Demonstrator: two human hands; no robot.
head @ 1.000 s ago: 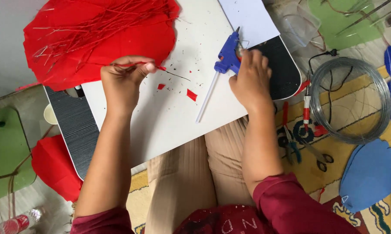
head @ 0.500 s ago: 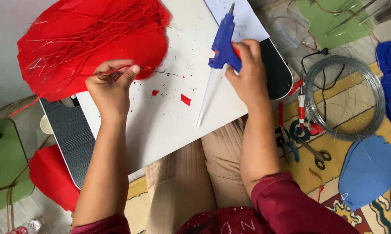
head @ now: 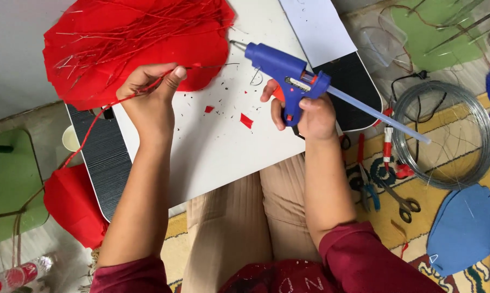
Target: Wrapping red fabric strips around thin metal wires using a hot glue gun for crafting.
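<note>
Sitting at a small lap table, the person has both forearms reaching up over beige trousers (head: 239, 217) and maroon sleeves (head: 364, 260).

Right hand (head: 310, 111): fingers clenched round the grip of a blue glue gun (head: 285, 73), index finger near the orange trigger. Gun is lifted off the table, nozzle aimed left toward the red work, clear glue stick (head: 380, 115) trailing out the back over the table edge. Held like that it looks ready to dose, not parked.

Left hand (head: 155, 95): thumb and fingertips pinch 1 thin red-wrapped wire (head: 106, 111), just beside the edge of the big red petal shape (head: 136, 43). Pinch keeps the strand steady near the nozzle line; its tail runs down-left off the table.

White sheet (head: 212, 146) covers the dark table (head: 95, 157), presumably as a glue-safe work face. 2 red scraps (head: 246, 120) and black specks lie between the hands.

Right of the table, on the patterned rug (head: 386, 217): wire coil (head: 446, 135), pliers (head: 367, 187), scissors (head: 402, 201), blue cut-out (head: 465, 228), all within arm's reach. Left: green stool (head: 8, 184), a second red piece (head: 74, 203).

Far side: red petal with loose red strands piled on it, white paper (head: 318, 27) at the top.

Delta vs 0.5 s ago: gun was pointing away with the nozzle up; now it is swung round about 90 degrees, nozzle left. 1.0 s ago it lay on the table under the hand. Left pinch unchanged, wire now more visible.
</note>
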